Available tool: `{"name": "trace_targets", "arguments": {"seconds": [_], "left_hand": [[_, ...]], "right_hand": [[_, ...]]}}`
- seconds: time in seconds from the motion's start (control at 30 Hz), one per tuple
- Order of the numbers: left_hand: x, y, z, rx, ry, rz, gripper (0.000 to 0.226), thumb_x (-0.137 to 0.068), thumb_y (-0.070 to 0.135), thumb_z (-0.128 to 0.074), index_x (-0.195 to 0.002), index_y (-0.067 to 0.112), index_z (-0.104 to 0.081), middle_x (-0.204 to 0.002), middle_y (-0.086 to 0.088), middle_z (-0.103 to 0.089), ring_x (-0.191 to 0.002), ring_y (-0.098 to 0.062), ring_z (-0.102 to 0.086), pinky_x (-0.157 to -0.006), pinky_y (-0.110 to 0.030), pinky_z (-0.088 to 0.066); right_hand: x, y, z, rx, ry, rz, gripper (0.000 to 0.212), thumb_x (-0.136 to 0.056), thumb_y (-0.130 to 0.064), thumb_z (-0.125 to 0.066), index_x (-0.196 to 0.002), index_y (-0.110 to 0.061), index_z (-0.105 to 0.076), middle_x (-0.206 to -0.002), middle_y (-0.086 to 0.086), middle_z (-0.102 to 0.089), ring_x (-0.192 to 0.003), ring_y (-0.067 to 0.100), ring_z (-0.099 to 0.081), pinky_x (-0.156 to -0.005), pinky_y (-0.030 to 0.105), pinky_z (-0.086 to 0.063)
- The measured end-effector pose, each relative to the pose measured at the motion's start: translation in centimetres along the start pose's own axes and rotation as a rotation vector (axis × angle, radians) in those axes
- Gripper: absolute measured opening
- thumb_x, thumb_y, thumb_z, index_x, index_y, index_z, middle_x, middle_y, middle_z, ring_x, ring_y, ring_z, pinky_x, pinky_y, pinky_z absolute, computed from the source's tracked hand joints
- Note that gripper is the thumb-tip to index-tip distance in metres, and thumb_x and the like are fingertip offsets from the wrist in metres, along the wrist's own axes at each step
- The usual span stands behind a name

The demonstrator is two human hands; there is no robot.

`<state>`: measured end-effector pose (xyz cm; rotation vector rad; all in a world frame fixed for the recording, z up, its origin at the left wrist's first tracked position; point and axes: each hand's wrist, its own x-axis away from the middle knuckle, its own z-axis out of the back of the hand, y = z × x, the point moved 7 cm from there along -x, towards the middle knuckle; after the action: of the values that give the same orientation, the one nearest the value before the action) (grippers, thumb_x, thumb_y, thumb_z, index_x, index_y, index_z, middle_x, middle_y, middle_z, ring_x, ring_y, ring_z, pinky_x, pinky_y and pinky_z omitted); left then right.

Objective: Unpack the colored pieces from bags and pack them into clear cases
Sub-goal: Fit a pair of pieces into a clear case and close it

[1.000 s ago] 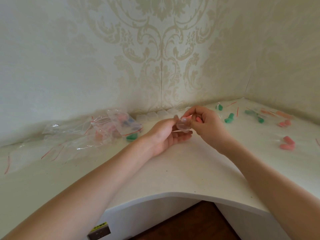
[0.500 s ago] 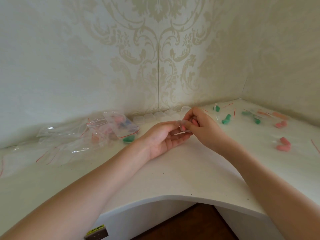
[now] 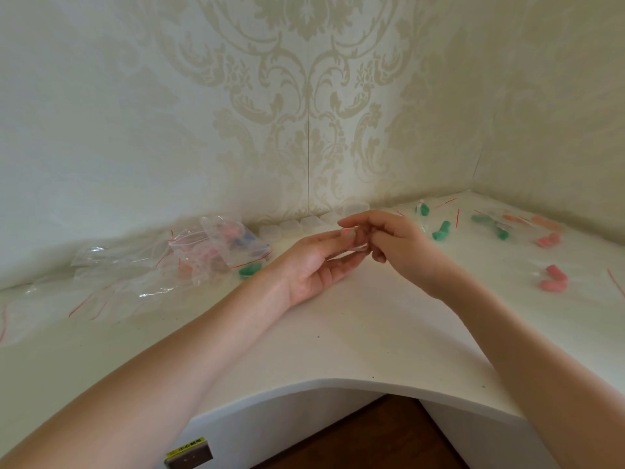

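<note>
White corner tabletop (image 3: pixel 355 333); heap of clear bags (image 3: pixel 189 255) at left. Left hand (image 3: pixel 318 262) palm up, right hand (image 3: pixel 395 242) above, both pinching small clear case (image 3: pixel 355 242) holding pink piece (image 3: pixel 346 232).
</note>
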<state>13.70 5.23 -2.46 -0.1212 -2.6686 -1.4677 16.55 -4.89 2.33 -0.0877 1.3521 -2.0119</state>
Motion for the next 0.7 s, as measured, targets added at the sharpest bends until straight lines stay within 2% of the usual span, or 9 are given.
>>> {"name": "trace_targets", "arguments": {"seconds": [0.1,0.17,0.27,0.33,0.43,0.57,0.7], "left_hand": [[-0.3,0.2,0.5,0.077,0.057,-0.006,0.013,-0.091,0.001,-0.053,-0.095,-0.002,-0.065,-0.091,-0.012,-0.071,-0.082,-0.019,-0.07,-0.078,-0.025,-0.057],[-0.3,0.3,0.9,0.154,0.119,0.003,0.01,-0.087,-0.006,-0.053,-0.09,-0.006,-0.063,-0.08,-0.015,-0.071,-0.076,-0.023,-0.07,-0.074,-0.027,-0.057],[-0.1,0.4,0.8,0.133,0.131,0.009,0.012,-0.08,-0.01,-0.058,-0.091,-0.007,-0.063,-0.078,-0.016,-0.069,-0.076,-0.023,-0.069,-0.068,-0.026,-0.059],[-0.1,0.3,0.7,0.09,0.127,0.005,0.02,-0.082,-0.009,-0.059,-0.101,-0.008,-0.062,-0.084,-0.016,-0.069,-0.072,-0.02,-0.07,-0.064,-0.023,-0.058],[-0.2,0.3,0.6,0.043,0.102,-0.015,0.03,-0.084,-0.006,-0.059,-0.114,-0.01,-0.059,-0.098,-0.017,-0.066,-0.082,-0.02,-0.067,-0.066,-0.022,-0.058],[-0.1,0.2,0.0,-0.044,0.047,-0.027,0.015,-0.088,-0.002,-0.058,-0.101,-0.006,-0.065,-0.094,-0.014,-0.067,-0.087,-0.018,-0.065,-0.069,-0.021,-0.057],[-0.1,0.3,0.2,-0.016,0.043,-0.019,0.011,-0.09,0.0,-0.055,-0.095,-0.004,-0.065,-0.087,-0.012,-0.07,-0.081,-0.017,-0.069,-0.076,-0.024,-0.058]], "right_hand": [[0.0,0.0,0.3,-0.01,0.018,0.039,0.036,-0.091,0.006,-0.049,-0.118,-0.018,-0.057,-0.089,0.0,-0.065,-0.068,0.004,-0.059,-0.067,0.018,-0.05],[0.0,0.2,1.3,-0.082,0.111,0.051,0.031,-0.088,0.004,-0.057,-0.106,-0.021,-0.054,-0.101,0.004,-0.062,-0.075,0.014,-0.067,-0.075,0.024,-0.055],[0.0,0.5,2.5,-0.156,0.23,0.027,0.026,-0.083,0.002,-0.068,-0.091,-0.018,-0.053,-0.095,0.002,-0.058,-0.073,0.018,-0.071,-0.077,0.026,-0.057],[0.0,0.5,2.4,-0.141,0.234,0.013,0.021,-0.078,-0.002,-0.074,-0.085,-0.014,-0.058,-0.087,0.002,-0.063,-0.072,0.019,-0.072,-0.076,0.027,-0.058],[0.1,0.4,2.2,-0.168,0.234,0.017,0.022,-0.074,-0.003,-0.077,-0.085,-0.012,-0.061,-0.08,0.001,-0.072,-0.07,0.015,-0.07,-0.067,0.025,-0.056],[0.0,0.3,2.3,-0.072,0.249,0.058,0.02,-0.074,-0.007,-0.078,-0.079,-0.012,-0.06,-0.079,0.006,-0.074,-0.063,0.007,-0.063,-0.059,0.016,-0.05],[-0.1,0.5,1.8,0.091,0.222,0.105,0.017,-0.074,-0.012,-0.079,-0.075,-0.02,-0.064,-0.077,-0.008,-0.069,-0.059,-0.002,-0.054,-0.058,0.009,-0.04]]}}
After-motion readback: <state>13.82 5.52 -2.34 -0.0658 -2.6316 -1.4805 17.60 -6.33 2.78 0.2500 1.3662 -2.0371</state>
